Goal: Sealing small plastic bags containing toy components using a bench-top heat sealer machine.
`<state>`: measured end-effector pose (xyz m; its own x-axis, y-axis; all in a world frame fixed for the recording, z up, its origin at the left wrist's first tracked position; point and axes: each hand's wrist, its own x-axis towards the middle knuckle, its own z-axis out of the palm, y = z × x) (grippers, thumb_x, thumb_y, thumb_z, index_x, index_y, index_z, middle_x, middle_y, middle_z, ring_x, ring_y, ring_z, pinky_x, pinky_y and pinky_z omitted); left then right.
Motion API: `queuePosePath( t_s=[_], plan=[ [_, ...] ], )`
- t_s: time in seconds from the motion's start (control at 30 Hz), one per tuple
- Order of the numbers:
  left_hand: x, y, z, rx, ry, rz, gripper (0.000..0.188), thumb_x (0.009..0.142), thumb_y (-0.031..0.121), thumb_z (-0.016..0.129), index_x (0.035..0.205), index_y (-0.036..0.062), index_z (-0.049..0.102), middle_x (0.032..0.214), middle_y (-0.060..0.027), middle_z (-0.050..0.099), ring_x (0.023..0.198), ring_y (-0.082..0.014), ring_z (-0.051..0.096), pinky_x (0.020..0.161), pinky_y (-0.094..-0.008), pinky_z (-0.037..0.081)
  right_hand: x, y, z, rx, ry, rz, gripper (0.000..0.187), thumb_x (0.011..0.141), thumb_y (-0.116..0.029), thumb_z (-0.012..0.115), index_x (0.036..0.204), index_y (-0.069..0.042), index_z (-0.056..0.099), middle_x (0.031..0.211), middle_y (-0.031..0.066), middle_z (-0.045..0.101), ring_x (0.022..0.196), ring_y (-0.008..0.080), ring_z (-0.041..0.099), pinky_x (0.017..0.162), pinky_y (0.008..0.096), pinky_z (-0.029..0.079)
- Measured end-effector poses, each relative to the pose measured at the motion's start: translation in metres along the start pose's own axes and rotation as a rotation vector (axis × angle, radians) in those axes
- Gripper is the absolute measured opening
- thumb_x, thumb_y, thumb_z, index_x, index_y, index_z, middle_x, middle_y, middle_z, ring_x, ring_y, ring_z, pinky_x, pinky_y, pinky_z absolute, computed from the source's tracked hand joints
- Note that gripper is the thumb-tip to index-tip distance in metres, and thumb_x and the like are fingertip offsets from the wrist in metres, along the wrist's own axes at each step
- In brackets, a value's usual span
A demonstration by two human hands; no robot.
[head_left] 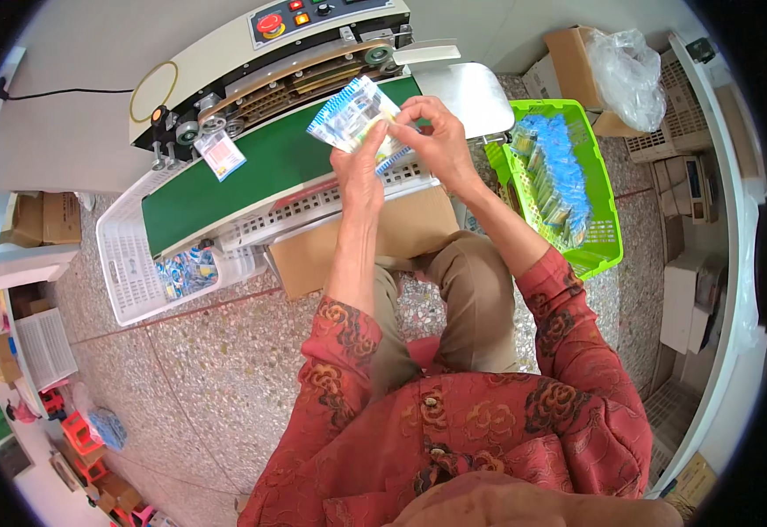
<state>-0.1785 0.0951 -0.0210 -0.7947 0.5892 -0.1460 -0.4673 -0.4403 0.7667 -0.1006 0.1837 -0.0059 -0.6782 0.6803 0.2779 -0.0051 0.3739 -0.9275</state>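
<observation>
Above the green conveyor belt (pixel 269 171) of a band sealing machine (pixel 300 79), I hold a small clear plastic packet (pixel 348 116) with blue striped edges. My left hand (pixel 361 171) is closed on its lower edge, thumb pointing up. My right hand (pixel 438 140) pinches the packet's right side, thumb and finger meeting near my left thumb. What lies inside the packet is hard to make out. Farther left, another small packet (pixel 221 155), white with a blue edge, hangs from the sealer's rollers over the belt.
A bright green basket (pixel 607 202) with several blue-topped packets stands to the right. Under the belt's left end, a white basket (pixel 120 272) holds several finished-looking packets. A cardboard sheet (pixel 313 259) lies above my knees. A metal plate (pixel 471 92) extends from the machine's right end.
</observation>
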Motion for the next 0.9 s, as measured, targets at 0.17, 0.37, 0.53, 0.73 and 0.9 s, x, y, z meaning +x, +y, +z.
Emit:
queuePosePath(
  t_s=[0.17, 0.37, 0.53, 0.73, 0.9],
  plan=[
    [0.001, 0.001, -0.001, -0.06, -0.02, -0.02, 0.04, 0.073, 0.002, 0.065, 0.111, 0.0006, 0.05, 0.104, -0.0064, 0.057, 0.093, -0.0137, 0.054, 0.082, -0.0281, 0.043, 0.007, 0.012, -0.005, 0.436, 0.013, 0.24, 0.006, 0.08, -0.011, 0.06, 0.083, -0.007, 0.058, 0.08, -0.0029, 0.055, 0.073, 0.0058, 0.05, 0.068, 0.0209, 0.04],
    [0.004, -0.002, -0.006, -0.049, -0.006, 0.007, 0.042, 0.073, 0.0, 0.064, 0.111, 0.0028, 0.048, 0.104, -0.0068, 0.057, 0.09, -0.0155, 0.057, 0.073, -0.029, 0.049, 0.001, 0.012, -0.004, 0.579, 0.083, 0.463, 0.019, 0.08, -0.018, 0.06, 0.094, -0.006, 0.055, 0.077, -0.0011, 0.058, 0.07, 0.0066, 0.052, 0.064, 0.0217, 0.043],
    [0.001, 0.0, -0.004, -0.021, 0.0, 0.006, 0.041, 0.073, -0.002, 0.063, 0.111, -0.0005, 0.049, 0.105, -0.0082, 0.056, 0.092, -0.0142, 0.055, 0.079, -0.0278, 0.046, -0.007, 0.006, -0.004, 0.542, -0.037, 0.504, 0.021, 0.081, -0.017, 0.06, 0.098, -0.007, 0.057, 0.086, -0.0001, 0.061, 0.076, 0.0066, 0.054, 0.066, 0.0222, 0.043],
    [0.004, -0.003, -0.003, -0.028, 0.053, 0.016, 0.036, 0.074, 0.0, 0.063, 0.108, -0.0005, 0.051, 0.103, -0.0082, 0.058, 0.088, -0.0142, 0.057, 0.076, -0.0278, 0.047, 0.002, 0.015, -0.016, 0.556, 0.044, 0.438, 0.018, 0.082, -0.015, 0.057, 0.098, -0.006, 0.057, 0.088, 0.0014, 0.061, 0.076, 0.0079, 0.057, 0.065, 0.0232, 0.047],
    [0.003, 0.003, -0.006, -0.063, 0.077, -0.017, 0.034, 0.075, 0.001, 0.062, 0.107, -0.0003, 0.052, 0.101, -0.0078, 0.058, 0.086, -0.0143, 0.057, 0.075, -0.0275, 0.048, 0.032, 0.042, -0.033, 0.586, 0.163, 0.51, 0.02, 0.084, -0.012, 0.054, 0.1, 0.0, 0.052, 0.088, 0.007, 0.061, 0.072, 0.0125, 0.06, 0.06, 0.0214, 0.051]
  ],
)
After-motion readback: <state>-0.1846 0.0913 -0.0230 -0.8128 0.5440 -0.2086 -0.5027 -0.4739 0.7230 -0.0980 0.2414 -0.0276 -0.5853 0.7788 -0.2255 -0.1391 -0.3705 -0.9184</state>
